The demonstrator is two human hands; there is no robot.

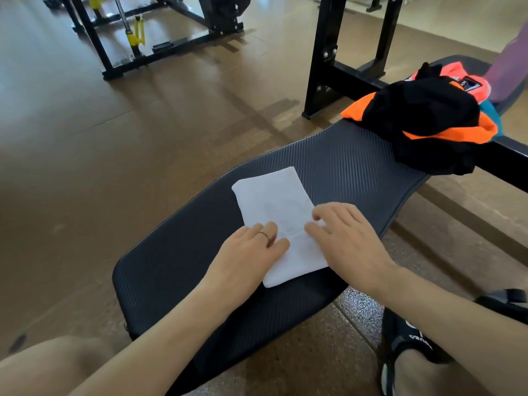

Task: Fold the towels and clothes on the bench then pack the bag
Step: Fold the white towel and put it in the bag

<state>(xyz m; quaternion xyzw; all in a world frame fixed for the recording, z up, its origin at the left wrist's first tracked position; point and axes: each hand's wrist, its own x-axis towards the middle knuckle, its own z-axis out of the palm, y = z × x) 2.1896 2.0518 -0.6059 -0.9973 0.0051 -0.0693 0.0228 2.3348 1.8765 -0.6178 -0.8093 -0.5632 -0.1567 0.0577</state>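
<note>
Both hands are lying flat, fingers loosely spread, on a folded white towel (278,221) in the middle of the black bench (177,270): left hand (251,252) pressing its left edge, right hand (345,238) its right. Neither is gripping. Farther along, black-and-orange clothes (423,121) are lying heaped, well apart.

I count one white towel (274,212) folded on one black bench (171,270), under my two hands, left (251,252) and right (345,238). One heap of black-and-orange clothes (423,121) sits farther along.
</note>
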